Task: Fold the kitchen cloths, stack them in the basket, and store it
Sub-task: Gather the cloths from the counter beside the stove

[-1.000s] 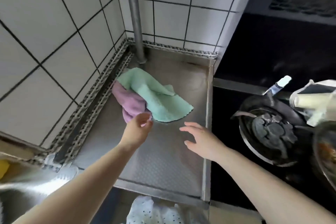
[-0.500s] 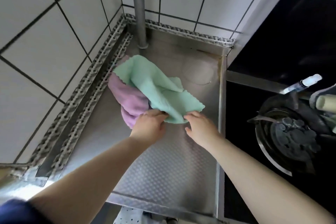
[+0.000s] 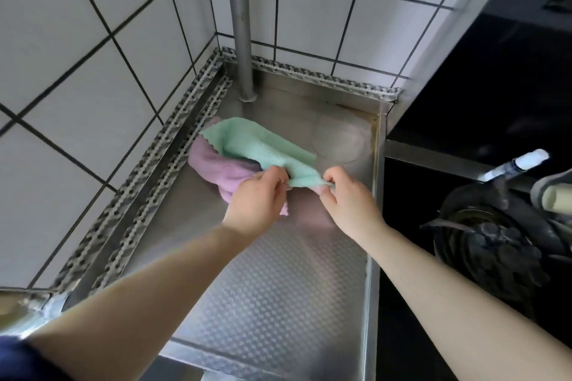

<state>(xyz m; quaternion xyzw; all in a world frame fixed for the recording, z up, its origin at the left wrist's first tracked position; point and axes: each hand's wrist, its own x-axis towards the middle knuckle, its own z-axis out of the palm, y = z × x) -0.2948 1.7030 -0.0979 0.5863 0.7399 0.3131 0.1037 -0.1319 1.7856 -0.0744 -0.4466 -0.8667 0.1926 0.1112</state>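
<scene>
Left hand (image 3: 255, 201) and right hand (image 3: 348, 199) each pinch the near edge of the mint-green scalloped cloth (image 3: 257, 145), which lies over a lilac fleecy cloth (image 3: 216, 164) beyond the left hand on the steel surface (image 3: 272, 288).

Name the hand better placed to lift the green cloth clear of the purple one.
Probably right. The right hand pinches the green cloth at its free corner, over bare counter; the left hand grips where the purple cloth lies underneath.
</scene>
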